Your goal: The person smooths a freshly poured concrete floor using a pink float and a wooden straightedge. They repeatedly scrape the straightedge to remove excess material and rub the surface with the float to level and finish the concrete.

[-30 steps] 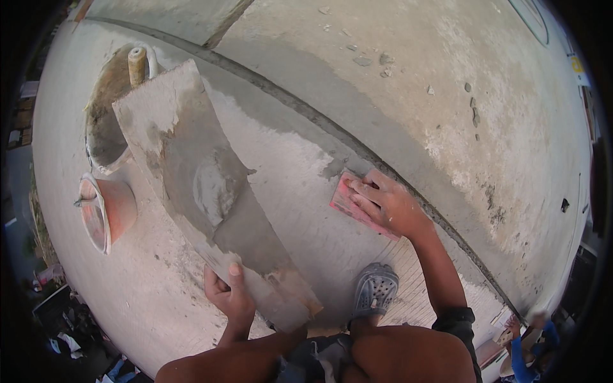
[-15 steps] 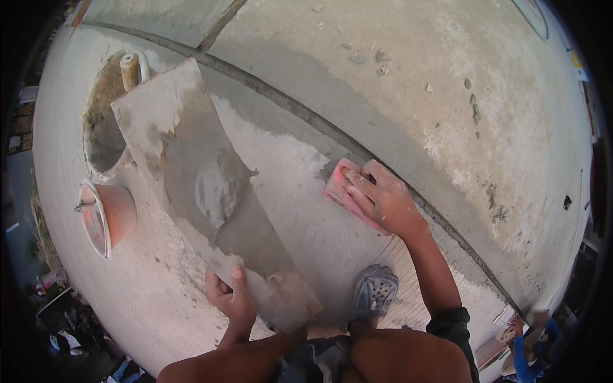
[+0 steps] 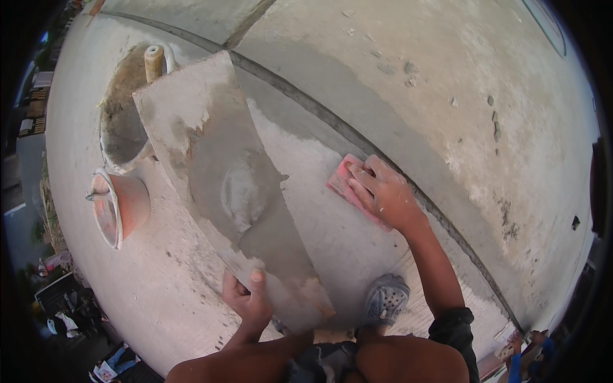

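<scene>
My left hand (image 3: 249, 303) grips the near end of a long flat mortar board (image 3: 191, 89), thumb on top. Wet grey mortar (image 3: 246, 188) is spread over the board, with a low mound near its middle. In my right hand (image 3: 391, 198) is a pink-red hand float (image 3: 338, 179), fingers closed over its top. The float lies on the concrete just on the near side of a dark groove (image 3: 345, 131). Its underside is hidden.
Left of the board stand a mortar-stained bucket (image 3: 124, 137) with a wooden handle sticking out and a tipped orange bucket (image 3: 133, 203). My grey clog (image 3: 387, 299) is near the float. Another person's hands (image 3: 516, 345) show at lower right. Debris bits (image 3: 410, 67) lie beyond the groove.
The view has turned slightly, so the surroundings sit further right. Against the floor, my right hand and float have slid a little left. My left hand keeps hold of the board.
</scene>
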Action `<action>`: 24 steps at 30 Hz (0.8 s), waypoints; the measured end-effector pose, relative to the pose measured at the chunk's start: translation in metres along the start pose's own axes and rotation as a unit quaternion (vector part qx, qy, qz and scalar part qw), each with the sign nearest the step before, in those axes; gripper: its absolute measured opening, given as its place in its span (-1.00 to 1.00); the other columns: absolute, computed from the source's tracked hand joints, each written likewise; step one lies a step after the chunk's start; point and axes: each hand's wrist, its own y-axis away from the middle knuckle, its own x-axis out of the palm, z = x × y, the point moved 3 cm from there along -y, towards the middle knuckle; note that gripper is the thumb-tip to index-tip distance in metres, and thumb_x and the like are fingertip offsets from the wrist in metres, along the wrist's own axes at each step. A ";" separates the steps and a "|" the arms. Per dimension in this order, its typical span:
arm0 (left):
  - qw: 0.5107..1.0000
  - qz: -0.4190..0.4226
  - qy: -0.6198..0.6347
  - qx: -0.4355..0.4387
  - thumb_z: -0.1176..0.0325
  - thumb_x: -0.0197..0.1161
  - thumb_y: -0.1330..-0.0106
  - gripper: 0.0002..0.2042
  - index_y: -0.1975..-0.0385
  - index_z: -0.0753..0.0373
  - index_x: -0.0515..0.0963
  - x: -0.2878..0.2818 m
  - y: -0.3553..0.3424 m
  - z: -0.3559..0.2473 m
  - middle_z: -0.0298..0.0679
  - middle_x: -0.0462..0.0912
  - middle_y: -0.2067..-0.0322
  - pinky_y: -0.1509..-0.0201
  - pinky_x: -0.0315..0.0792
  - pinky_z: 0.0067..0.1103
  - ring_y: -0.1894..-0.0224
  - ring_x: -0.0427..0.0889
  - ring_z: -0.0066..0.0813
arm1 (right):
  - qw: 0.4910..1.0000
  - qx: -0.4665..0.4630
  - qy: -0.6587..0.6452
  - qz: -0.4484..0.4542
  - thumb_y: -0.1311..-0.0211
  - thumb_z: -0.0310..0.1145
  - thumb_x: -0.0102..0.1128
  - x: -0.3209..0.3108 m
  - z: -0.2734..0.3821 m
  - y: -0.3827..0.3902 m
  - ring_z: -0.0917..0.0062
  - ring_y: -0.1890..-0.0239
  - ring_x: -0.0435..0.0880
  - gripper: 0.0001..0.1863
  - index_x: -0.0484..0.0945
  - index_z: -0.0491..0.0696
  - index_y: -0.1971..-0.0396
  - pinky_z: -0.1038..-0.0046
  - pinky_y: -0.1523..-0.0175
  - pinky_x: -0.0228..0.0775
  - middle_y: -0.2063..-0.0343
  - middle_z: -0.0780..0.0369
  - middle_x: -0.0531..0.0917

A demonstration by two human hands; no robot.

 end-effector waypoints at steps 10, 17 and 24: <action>1.000 -0.001 0.007 0.002 0.22 0.27 -0.50 -0.59 -0.14 0.41 0.43 0.001 -0.002 -0.001 -0.24 0.65 0.10 -0.04 0.43 -0.62 0.10 0.59 -0.60 | 0.996 -0.055 0.060 -0.032 -0.37 -0.27 0.30 0.010 0.013 -0.022 0.25 0.24 0.64 -0.73 0.68 -0.03 0.01 0.25 0.15 0.55 0.25 0.13 0.55; 1.000 -0.008 0.010 0.014 0.20 0.28 -0.49 -0.58 -0.13 0.42 0.43 0.000 -0.003 0.006 -0.25 0.63 0.12 0.00 0.43 -0.62 0.13 0.58 -0.60 | 0.998 0.003 0.033 -0.052 -0.37 -0.28 0.30 0.004 0.012 -0.027 0.23 0.25 0.66 -0.72 0.67 -0.09 0.01 0.24 0.16 0.56 0.25 0.12 0.56; 1.000 -0.008 -0.009 -0.005 0.14 0.30 -0.48 -0.60 -0.01 0.38 0.47 -0.002 -0.004 0.005 -0.28 0.62 0.19 0.07 0.40 -0.65 0.19 0.54 -0.64 | 0.998 -0.023 -0.018 0.064 -0.42 -0.21 0.21 0.010 0.022 -0.019 0.30 0.16 0.67 -0.69 0.64 -0.07 -0.01 0.24 0.13 0.62 0.20 0.14 0.55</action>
